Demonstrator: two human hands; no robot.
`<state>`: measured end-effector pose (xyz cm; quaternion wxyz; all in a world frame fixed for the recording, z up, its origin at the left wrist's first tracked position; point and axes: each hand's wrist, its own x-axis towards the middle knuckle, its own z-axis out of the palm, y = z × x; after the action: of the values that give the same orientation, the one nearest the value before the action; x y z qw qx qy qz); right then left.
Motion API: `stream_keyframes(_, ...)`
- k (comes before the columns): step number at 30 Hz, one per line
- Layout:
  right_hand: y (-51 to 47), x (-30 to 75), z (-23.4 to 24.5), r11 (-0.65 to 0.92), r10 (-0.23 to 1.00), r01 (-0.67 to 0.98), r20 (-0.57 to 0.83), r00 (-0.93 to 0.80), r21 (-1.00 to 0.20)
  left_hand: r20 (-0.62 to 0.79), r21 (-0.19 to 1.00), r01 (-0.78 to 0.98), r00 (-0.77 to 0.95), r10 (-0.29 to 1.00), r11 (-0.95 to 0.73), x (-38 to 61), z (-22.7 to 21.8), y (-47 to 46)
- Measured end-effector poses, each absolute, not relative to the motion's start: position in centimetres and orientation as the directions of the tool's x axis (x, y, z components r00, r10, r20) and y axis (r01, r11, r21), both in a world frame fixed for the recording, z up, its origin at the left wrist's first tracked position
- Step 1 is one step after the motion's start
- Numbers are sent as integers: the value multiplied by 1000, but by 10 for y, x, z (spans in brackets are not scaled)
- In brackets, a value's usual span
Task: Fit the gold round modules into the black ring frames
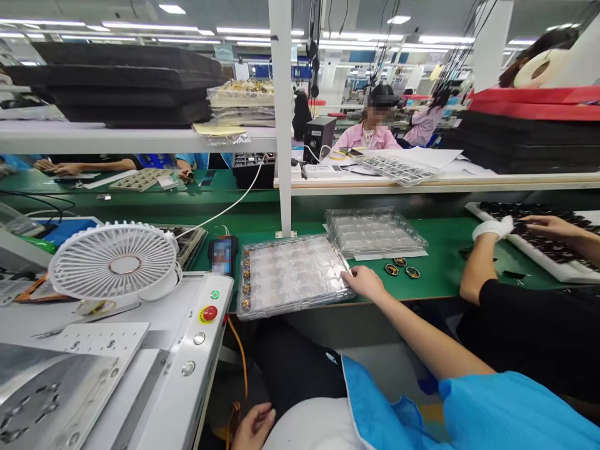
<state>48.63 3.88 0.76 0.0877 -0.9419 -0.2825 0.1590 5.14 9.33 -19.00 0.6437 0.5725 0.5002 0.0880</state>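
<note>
My right hand [368,282] pinches the right edge of a clear plastic tray [295,275], thumb and fingers closed on its rim. The tray lies at the front edge of the green bench, tilted slightly in view. Small round dark-and-orange parts [247,275] show along its left side, and a whitish sheet or cover spreads over the rest. My left hand [255,426] hangs low by my lap, its fingers loosely curled with nothing visible in them. Several round black-and-gold parts [392,269] lie on the bench to the right of my right hand.
Another clear tray [377,231] sits behind. At left are a white fan [112,261] and a machine with a red stop button [209,314]. A handheld device [222,256] stands beside the tray. At right, a co-worker's gloved hand [494,229] is by a white tray [539,253].
</note>
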Motion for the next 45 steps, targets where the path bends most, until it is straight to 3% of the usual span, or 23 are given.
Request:
stream_keyframes(5,40,482,7,-822,562,498,-249,789,-278,-521,836,462,499,692,297,61,-171,97)
stream_keyframes(8,40,483,11,-812,555,465,-219,803,-352,-510,838,474,505,696,270,68,-164,98)
stream_keyframes(12,36,489,14,-749,549,355,-225,805,-559,-512,837,472,503,696,275,73,-162,98)
stream_keyframes(15,34,489,10,-628,571,195,-276,773,-753,-514,839,467,508,691,280,72,-164,97)
stream_keyframes(18,35,485,4,-496,583,13,-322,746,-868,-522,834,475,512,682,282,70,-164,95)
stream_keyframes(25,39,486,4,-397,526,-187,-390,756,-899,-495,836,497,495,714,234,63,-164,92)
stream_keyframes(29,37,493,9,-369,536,-234,-411,738,-900,-439,860,483,540,719,162,74,-135,87)
stream_keyframes(31,36,495,9,-353,545,-248,-414,730,-902,-354,891,451,622,698,51,96,-103,87)
stream_keyframes(32,35,496,8,-346,551,-253,-414,725,-903,-233,904,412,704,671,-118,113,-84,89)
stream_keyframes(34,34,497,6,-338,567,-256,-413,712,-906,92,828,278,789,607,-487,157,-49,100)
stream_keyframes(36,33,497,5,-339,588,-242,-406,699,-909,332,622,271,758,561,-735,207,-25,115)
stream_keyframes(38,33,499,4,-346,611,-202,-383,692,-916,363,414,351,783,506,-840,251,-14,131)
stream_keyframes(40,32,502,4,-355,630,-132,-341,698,-926,326,304,425,795,512,-853,282,-13,142)
stream_keyframes(45,38,512,-8,-400,646,179,-138,751,-899,325,282,463,778,538,-840,295,-15,152)
